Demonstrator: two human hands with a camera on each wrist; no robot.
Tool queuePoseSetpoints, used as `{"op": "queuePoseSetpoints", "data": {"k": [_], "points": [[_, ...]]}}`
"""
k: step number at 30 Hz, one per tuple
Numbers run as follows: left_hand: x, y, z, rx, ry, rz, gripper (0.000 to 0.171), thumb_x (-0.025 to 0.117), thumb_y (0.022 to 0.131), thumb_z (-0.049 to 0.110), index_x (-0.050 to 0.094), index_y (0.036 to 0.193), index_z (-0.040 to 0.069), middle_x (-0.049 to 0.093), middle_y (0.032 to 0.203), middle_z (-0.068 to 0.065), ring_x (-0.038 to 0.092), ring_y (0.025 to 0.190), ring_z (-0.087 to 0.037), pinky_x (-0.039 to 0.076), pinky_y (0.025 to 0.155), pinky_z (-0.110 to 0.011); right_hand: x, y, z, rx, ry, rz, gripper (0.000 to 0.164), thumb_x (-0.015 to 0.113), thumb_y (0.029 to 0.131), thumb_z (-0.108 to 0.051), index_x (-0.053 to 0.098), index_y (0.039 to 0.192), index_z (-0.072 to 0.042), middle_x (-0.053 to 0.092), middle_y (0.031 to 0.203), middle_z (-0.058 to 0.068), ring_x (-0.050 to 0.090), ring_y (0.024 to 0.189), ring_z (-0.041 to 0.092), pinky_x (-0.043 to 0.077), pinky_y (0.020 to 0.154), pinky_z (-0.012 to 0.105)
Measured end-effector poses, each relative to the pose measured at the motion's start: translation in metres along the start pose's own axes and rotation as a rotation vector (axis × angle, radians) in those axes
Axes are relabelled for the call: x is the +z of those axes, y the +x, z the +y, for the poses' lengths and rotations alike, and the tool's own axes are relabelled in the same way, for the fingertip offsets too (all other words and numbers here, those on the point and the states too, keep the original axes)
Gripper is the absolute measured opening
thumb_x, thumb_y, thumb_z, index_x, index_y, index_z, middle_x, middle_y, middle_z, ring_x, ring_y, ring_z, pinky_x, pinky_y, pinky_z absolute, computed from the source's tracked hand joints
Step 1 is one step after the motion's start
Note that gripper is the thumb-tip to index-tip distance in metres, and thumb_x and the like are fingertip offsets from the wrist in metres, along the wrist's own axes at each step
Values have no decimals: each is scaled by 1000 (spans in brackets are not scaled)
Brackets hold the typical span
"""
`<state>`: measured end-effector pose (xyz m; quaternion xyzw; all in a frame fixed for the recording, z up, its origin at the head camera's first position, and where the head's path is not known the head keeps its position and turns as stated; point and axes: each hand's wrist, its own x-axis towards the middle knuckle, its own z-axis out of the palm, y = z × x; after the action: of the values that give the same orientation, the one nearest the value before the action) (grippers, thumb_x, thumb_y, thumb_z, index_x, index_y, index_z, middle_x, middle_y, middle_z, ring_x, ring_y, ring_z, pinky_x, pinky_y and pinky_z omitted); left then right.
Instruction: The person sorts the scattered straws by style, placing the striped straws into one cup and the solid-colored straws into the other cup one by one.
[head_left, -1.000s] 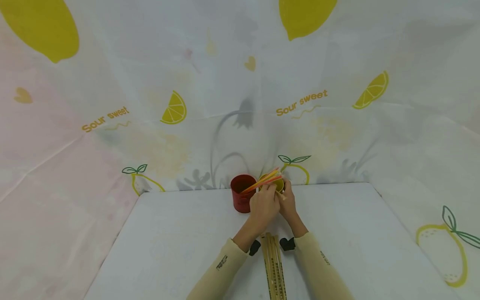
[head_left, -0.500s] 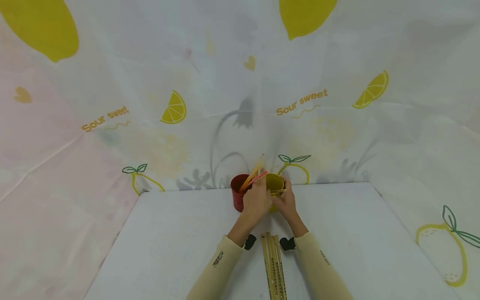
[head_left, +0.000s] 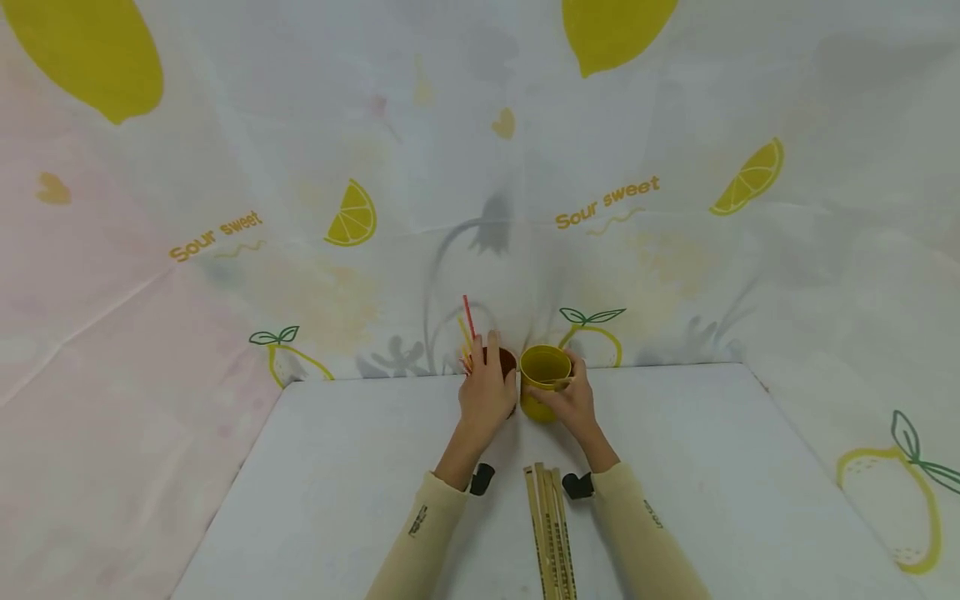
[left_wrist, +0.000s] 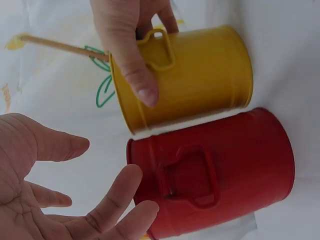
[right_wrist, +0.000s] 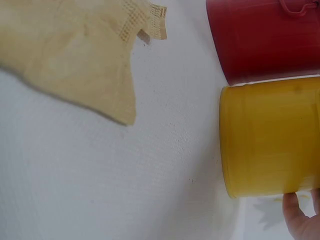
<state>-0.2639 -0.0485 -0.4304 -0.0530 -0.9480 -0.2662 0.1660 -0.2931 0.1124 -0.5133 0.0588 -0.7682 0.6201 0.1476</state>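
Note:
The yellow metal cup [head_left: 545, 367] stands upright on the white table, and my right hand [head_left: 572, 400] grips its side near the handle. In the left wrist view, a thin light-brown stick [left_wrist: 60, 47] juts from that cup's mouth. Left of it is the red metal cup [left_wrist: 235, 170], mostly covered in the head view by my left hand [head_left: 486, 396]. That hand has its fingers spread around the red cup's rim, holding nothing. Red and yellow straws [head_left: 468, 317] rise behind the left fingers, apparently from the red cup; their lower ends are hidden.
Several long flat beige sticks [head_left: 550, 533] with dark print lie between the forearms. A printed cloth [head_left: 420, 275] hangs behind the table [head_left: 337, 483], close behind both cups. Dark wrist devices [head_left: 482, 479] show beside the sleeves.
My left hand has moved left from the yellow cup to the red one and let go of the straws, which now stand more upright. My right hand stays on the yellow cup.

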Motion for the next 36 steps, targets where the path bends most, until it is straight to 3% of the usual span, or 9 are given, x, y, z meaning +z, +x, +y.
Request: {"op": "queuePoseSetpoints", "data": {"k": [8,12,19,23,26,31,36], "points": [[-14,2,-10,-71,-23,53,70,64,96,24,29,153,4,32,152,-22,63,76,-36,53,60,-48,-1,1,0,8,4,-5,97,89,72,-12,30,147,0,52,131,17,50,117,31,39,101,48],[-18,3,-13,-69,-41,71,66,62,97,24,32,151,3,35,150,-21,62,75,-36,53,62,-48,-2,1,-1,1,12,-4,96,89,72,-12,31,146,-1,52,132,17,50,117,32,39,102,49],[-24,-7,-9,42,-91,113,52,63,96,23,47,142,4,51,140,-16,64,100,-36,54,76,-50,-1,1,-1,6,5,-4,98,90,71,-11,30,147,0,51,134,18,49,119,32,38,102,51],[-25,-12,-7,137,-106,132,42,65,95,21,57,133,4,60,128,-15,65,99,-31,55,78,-47,-1,0,-1,16,6,-6,99,90,70,-10,29,148,1,50,136,20,48,121,34,37,103,51],[-27,-16,-5,213,-111,91,35,66,95,20,62,127,6,65,119,-11,66,87,-23,56,73,-38,-1,0,-2,16,14,-9,99,90,71,-10,28,148,1,49,136,20,48,121,35,37,103,51],[-32,-25,-3,346,-35,-15,27,70,93,18,67,116,7,67,97,-4,57,70,-13,52,63,-27,-1,0,-3,9,28,-13,99,90,71,-9,28,148,0,50,135,20,49,120,34,38,102,50],[-33,-35,-2,424,26,-204,27,70,93,21,67,117,9,64,89,0,54,71,-11,49,63,-23,-1,0,-1,-5,42,-20,98,89,72,-8,27,148,2,50,135,21,49,120,35,39,102,49]]}}
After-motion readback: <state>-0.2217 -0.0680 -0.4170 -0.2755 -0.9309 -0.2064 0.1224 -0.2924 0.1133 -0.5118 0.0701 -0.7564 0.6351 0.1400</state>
